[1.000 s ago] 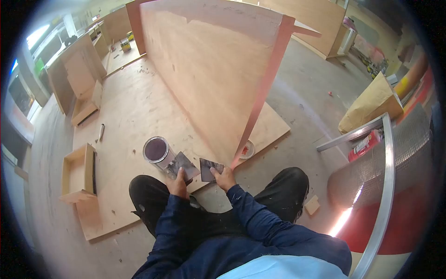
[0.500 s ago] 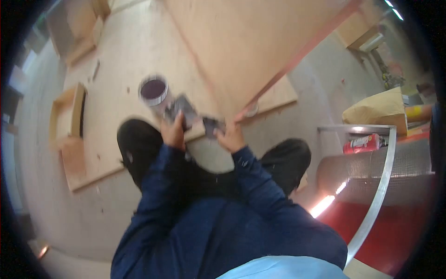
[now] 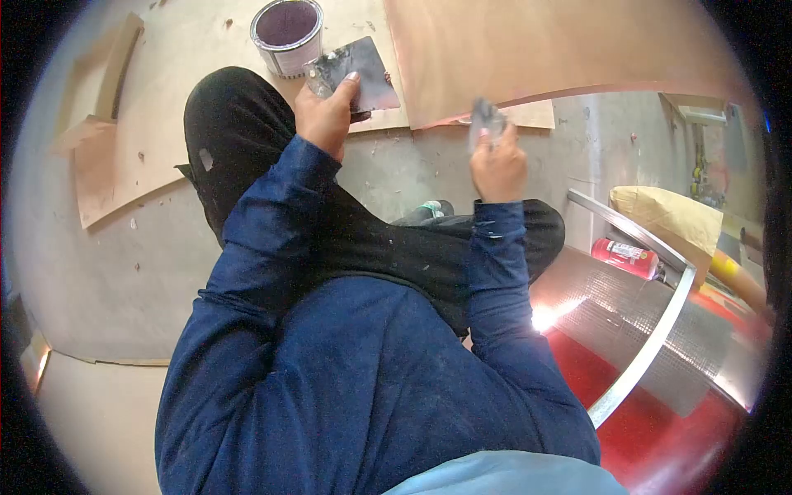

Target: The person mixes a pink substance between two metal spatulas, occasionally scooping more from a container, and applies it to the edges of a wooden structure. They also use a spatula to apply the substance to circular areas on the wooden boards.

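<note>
A seated person in a navy top held a flat piece in each hand. The left hand [image 3: 324, 120] was closed in a pinch on a dark square plate [image 3: 367, 73], its thumb lying across the smeared upper face; the plate reached forward and to the right of the knuckles. The right hand [image 3: 500, 169], well apart from the left, was also closed in a pinch, on a smaller grey blade [image 3: 487, 120] that stood up beyond the thumb and fingertips, blurred at its edges. An open can [image 3: 286, 41], dark purplish inside, stood on a pale wooden board [image 3: 173, 103] just beyond the left hand, near the plate's left side; whether plate and can touched could not be told. A wooden panel [image 3: 528, 49] rose beyond the right hand. To the right lay a red fire extinguisher [image 3: 624, 256] beside a metal frame [image 3: 652, 351].
</note>
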The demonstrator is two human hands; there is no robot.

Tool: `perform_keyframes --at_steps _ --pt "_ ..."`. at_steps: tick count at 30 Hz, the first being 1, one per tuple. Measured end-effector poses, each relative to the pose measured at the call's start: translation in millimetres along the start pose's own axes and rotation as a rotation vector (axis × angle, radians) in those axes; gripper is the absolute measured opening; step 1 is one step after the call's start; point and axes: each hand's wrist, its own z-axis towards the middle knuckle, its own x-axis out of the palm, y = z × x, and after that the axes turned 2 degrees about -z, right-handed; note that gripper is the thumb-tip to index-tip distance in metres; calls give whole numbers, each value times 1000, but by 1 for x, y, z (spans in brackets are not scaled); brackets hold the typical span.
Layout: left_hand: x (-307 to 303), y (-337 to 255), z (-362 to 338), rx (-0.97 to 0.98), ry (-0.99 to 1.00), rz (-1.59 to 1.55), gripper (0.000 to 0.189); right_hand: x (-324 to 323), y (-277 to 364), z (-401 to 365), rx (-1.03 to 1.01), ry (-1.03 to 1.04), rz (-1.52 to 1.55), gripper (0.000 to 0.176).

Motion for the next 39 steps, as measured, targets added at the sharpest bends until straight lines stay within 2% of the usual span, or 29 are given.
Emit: perform_keyframes --at_steps 2,4,6,8,12,15,18,19,21,22,25,27,30,31,33,34,37,39 --pt "4 -5 -4 -41 -7 -7 21 -22 8 10 161 -92 -108 37" --pt "5 -7 -5 -83 -13 -14 21 -47 10 17 125 -147 -162 35" --pt "3 -11 -5 -42 13 15 22 -71 17 23 92 -204 -211 33" --pt "0 -6 -2 -49 37 7 26 -83 19 26 38 -217 -127 33" --pt "-1 -9 -4 -75 63 -2 28 -75 6 34 -6 -191 -226 40" --pt "-3 -5 -1 -57 72 1 29 -48 -5 36 15 -79 -206 37" --pt "0 -8 -3 -77 47 -63 24 -7 -11 36 42 110 -236 45" --pt "1 -8 -3 -76 44 -65 24 -6 -11 35 39 110 -236 45" --pt "-2 -6 -3 -79 46 -56 23 -9 0 33 36 106 -301 33" --pt "-3 -6 -3 -81 39 -53 23 -18 10 34 90 60 -290 34" --pt "-3 -3 0 -77 53 -55 24 -31 6 38 76 -9 -224 34" --pt "-3 -1 2 -69 57 -62 24 -14 -5 37 109 -13 -271 36" --pt "3 -11 -5 -108 10 4 24 15 -13 35 77 187 -315 39" --pt "3 -10 -3 -100 8 3 24 14 -13 37 72 182 -311 39" --pt "-3 0 1 -41 31 -60 24 10 -9 35 31 -1 -270 39" --pt "-6 0 3 -21 51 -56 24 -3 3 37 132 30 -205 40" --pt "-4 -4 0 -55 30 -46 23 -21 9 39 117 1 -246 42" --pt "-5 2 2 -73 36 -41 23 6 -9 36 134 22 -279 40"
